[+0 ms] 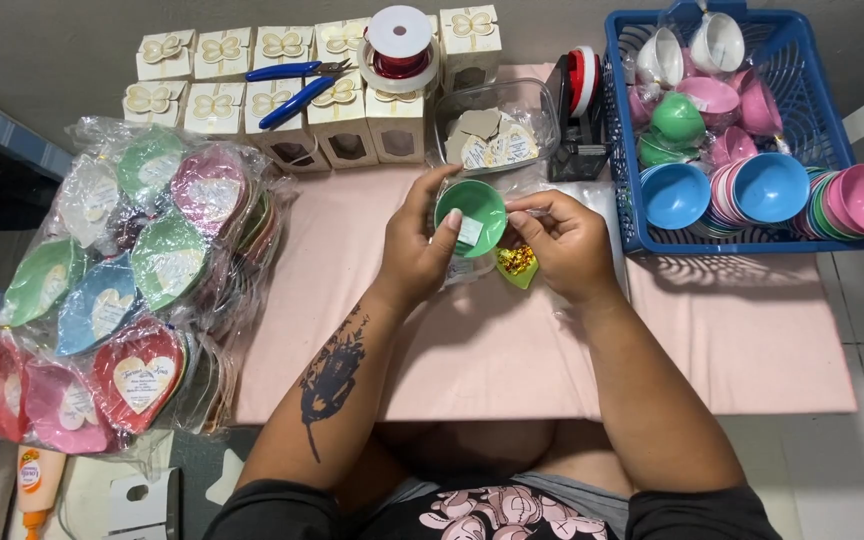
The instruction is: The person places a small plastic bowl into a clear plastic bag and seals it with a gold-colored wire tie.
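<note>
Pink tabletop (512, 360): one green bowl (472, 213), two hands' (414, 245) (564, 245) shared grip.

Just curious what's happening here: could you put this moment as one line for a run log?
left hand: holds green bowl | right hand: pinches at the bowl's rim | under the hands: gold-filled green piece | right side: blue basket of bowls

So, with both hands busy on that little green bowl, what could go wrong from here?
The left hand grips the green bowl by its rim while the right hand works at a small label inside; the label might go on crooked. The gold-filled heart piece lies loose under the hands and could get knocked. The blue basket of bowls stands near the right elbow's side, so a wide move might bump it.
</note>
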